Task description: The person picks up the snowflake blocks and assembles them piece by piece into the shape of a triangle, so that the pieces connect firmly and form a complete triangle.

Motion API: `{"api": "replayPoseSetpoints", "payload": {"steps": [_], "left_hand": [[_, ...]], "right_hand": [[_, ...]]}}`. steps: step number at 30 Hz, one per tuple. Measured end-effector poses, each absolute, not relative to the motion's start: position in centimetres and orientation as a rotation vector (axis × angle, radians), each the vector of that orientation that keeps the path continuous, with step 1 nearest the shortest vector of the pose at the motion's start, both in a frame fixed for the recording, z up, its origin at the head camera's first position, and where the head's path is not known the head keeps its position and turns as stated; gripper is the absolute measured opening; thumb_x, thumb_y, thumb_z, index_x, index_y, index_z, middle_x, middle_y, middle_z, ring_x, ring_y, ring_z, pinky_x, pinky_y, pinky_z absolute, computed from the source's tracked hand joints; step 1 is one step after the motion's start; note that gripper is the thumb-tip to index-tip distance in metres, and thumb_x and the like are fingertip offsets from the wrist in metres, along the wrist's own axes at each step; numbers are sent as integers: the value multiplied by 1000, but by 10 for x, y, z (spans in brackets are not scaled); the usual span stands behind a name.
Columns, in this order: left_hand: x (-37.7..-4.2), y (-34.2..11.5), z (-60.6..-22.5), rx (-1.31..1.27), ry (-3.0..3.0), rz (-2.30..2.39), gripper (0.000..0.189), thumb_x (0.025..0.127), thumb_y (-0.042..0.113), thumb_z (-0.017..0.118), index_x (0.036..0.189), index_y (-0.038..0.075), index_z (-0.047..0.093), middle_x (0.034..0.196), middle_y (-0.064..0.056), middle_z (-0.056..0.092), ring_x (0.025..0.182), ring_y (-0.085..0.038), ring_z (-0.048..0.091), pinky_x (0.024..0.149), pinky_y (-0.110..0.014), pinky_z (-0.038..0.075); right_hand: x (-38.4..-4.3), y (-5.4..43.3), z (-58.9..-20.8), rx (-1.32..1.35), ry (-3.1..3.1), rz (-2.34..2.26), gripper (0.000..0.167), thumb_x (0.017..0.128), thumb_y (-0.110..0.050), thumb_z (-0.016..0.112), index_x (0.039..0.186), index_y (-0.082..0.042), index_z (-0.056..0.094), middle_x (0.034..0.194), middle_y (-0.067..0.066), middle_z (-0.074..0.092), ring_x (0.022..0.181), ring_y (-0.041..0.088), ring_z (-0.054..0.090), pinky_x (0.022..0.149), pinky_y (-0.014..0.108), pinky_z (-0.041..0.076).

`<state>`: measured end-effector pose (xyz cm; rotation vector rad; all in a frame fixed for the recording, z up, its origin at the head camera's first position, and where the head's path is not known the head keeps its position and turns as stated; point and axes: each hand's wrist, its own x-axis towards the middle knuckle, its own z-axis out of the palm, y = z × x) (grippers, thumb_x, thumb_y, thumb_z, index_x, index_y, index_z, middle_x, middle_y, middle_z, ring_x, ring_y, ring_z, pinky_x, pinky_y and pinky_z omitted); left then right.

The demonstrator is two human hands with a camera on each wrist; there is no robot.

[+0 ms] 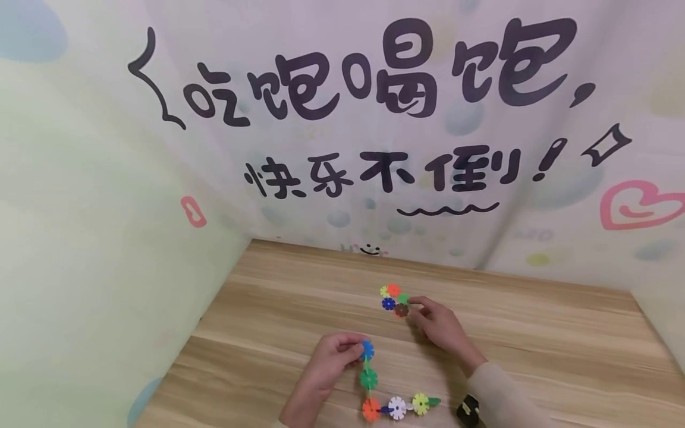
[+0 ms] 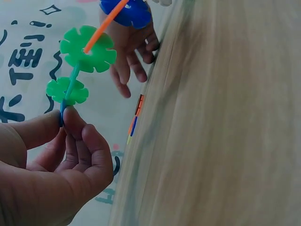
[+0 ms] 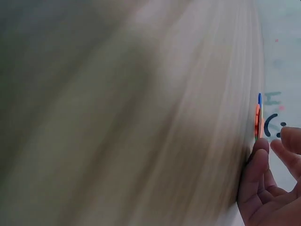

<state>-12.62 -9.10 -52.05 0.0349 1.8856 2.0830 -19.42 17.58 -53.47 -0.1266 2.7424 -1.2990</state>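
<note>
My left hand (image 1: 333, 361) pinches a blue notched plastic disc (image 1: 367, 349) between thumb and fingertips. That disc ends an L-shaped chain of interlocked snowflake discs: a green disc (image 1: 368, 378), an orange disc (image 1: 371, 409) at the corner, a white disc (image 1: 397, 408) and a yellow-green disc (image 1: 420, 403), joined by others seen edge-on. My right hand (image 1: 440, 326) reaches to a small cluster of loose discs, fingertips right at a green disc (image 1: 404, 299) and a brown disc (image 1: 401, 310). Its thumb and fingers stand apart in the right wrist view.
Beside the green disc lie a dark blue disc (image 1: 388, 304), an orange-red disc (image 1: 393, 290) and a yellow disc (image 1: 384, 291). A small black object (image 1: 468, 411) shows by the right sleeve. The wooden table (image 1: 299, 285) meets a printed curtain (image 1: 332, 226) at the back.
</note>
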Motion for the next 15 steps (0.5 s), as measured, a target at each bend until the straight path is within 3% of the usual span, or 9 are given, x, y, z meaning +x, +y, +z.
{"api": "replayPoseSetpoints", "payload": {"steps": [8,15], "left_hand": [[-126,-88,-519,1,1882,2056,26,94,2,65,118,-7,65,94,-9,69,82,-14,64,81,-36,55],[-126,-84,-520,-16,1909,2028,24,93,2,66,116,-7,66,91,-5,69,83,-14,64,81,-37,56]], "right_hand": [[-209,161,-539,-256,2929,-1036,29,90,-24,76,118,-17,70,81,-3,63,72,14,55,68,38,49],[-206,162,-542,-257,2965,-1017,20,85,-18,80,101,-16,69,80,-5,63,75,13,57,71,40,50]]}}
